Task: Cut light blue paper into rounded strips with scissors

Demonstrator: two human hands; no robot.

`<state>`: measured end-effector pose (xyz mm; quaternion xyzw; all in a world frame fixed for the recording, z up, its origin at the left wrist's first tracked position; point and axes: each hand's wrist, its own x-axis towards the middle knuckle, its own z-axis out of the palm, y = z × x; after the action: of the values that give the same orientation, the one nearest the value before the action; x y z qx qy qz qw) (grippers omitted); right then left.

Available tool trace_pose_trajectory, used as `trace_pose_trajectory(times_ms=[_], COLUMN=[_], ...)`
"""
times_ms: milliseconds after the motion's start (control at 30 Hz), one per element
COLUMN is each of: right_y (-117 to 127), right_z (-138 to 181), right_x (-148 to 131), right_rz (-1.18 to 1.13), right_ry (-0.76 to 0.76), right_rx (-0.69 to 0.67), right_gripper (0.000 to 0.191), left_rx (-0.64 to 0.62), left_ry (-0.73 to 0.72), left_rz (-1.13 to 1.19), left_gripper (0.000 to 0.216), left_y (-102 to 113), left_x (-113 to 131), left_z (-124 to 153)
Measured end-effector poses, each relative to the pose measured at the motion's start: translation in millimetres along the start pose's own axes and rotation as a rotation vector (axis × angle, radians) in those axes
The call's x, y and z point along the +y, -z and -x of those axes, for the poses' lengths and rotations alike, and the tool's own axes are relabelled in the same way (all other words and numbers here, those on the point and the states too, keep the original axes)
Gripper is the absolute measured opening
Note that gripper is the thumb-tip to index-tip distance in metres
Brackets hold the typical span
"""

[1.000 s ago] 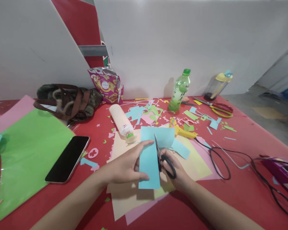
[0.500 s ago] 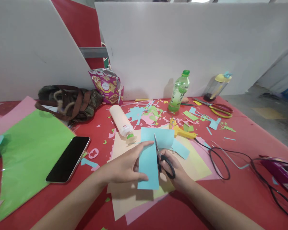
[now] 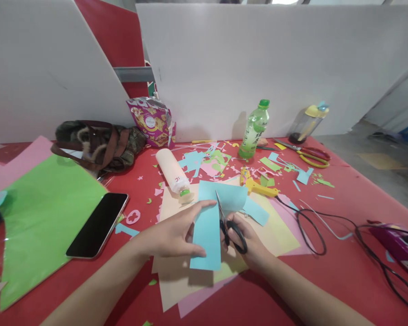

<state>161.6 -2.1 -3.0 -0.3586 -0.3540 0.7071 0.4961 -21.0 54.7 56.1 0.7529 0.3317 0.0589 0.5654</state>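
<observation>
In the head view, the only one, a light-blue rectangular paper sheet is held up at the centre, above a loose layer of cream, yellow and pink paper sheets on the red-covered table. Its left part is pinched by the left hand, thumb and forefinger on top, the other fingers mostly hidden. By the right hand, closed around the handles, a pair of black-handled metal scissors is gripped, its blades pointed away at the cut; the sheet's right side is curled up.

For a clean edge, the paper is probably best kept taut beside the blades, with the left forefinger kept clear of the cutting line and the sheet fed in steadily.

One black-screened phone, one yellow glue gun, one cream cylindrical bottle and one green-capped clear plastic bottle can be counted. The coloured paper scraps are too many and too overlapped to be counted.
</observation>
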Motion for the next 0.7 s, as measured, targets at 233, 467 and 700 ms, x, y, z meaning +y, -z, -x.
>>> trace_pose_trajectory(times_ms=[233, 467, 700], right_y=[-2.7, -2.4, -2.9], right_z=[0.9, 0.1, 0.7], right_x=[-2.3, -2.8, -2.8], right_rz=[0.020, 0.044, -0.009], right_ry=[-0.003, -0.017, 0.009], right_rx=[0.038, 0.056, -0.027], right_gripper=[0.037, 0.039, 0.039], left_rx=[-0.019, -0.009, -0.070], left_ry=[0.014, 0.005, -0.010], left_rz=[0.041, 0.007, 0.006], left_gripper=[0.083, 0.084, 0.085], left_y=[1.2, 5.0, 5.5], left_x=[2.8, 8.8, 7.7], left_z=[0.1, 1.6, 4.4])
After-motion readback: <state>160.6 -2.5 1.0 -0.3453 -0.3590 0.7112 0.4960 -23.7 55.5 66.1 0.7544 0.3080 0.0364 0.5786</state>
